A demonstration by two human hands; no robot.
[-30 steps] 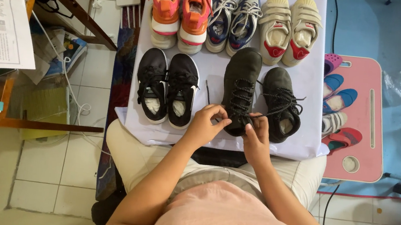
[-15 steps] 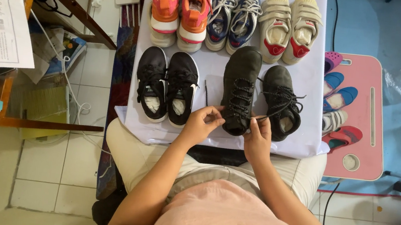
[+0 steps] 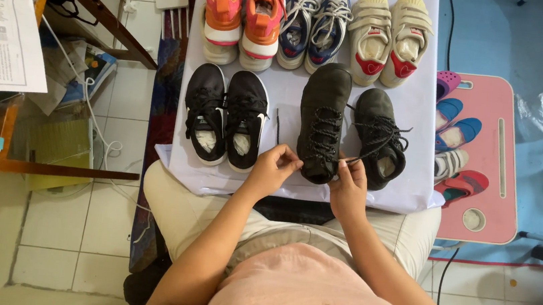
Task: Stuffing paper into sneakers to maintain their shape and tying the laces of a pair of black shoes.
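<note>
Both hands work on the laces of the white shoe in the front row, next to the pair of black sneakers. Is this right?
Not quite: the shoe is dark grey, almost black, not white, as the head view shows. The left hand and right hand do work on its laces, next to the black sneakers.

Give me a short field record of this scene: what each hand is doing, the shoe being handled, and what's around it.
left hand: pinching a lace at the near end of the dark lace-up shoe
right hand: pinching a lace beside the same shoe
mate: second dark shoe, right of it
surface: white sheet
neighbours: black sneakers; orange-pink sneakers
</note>
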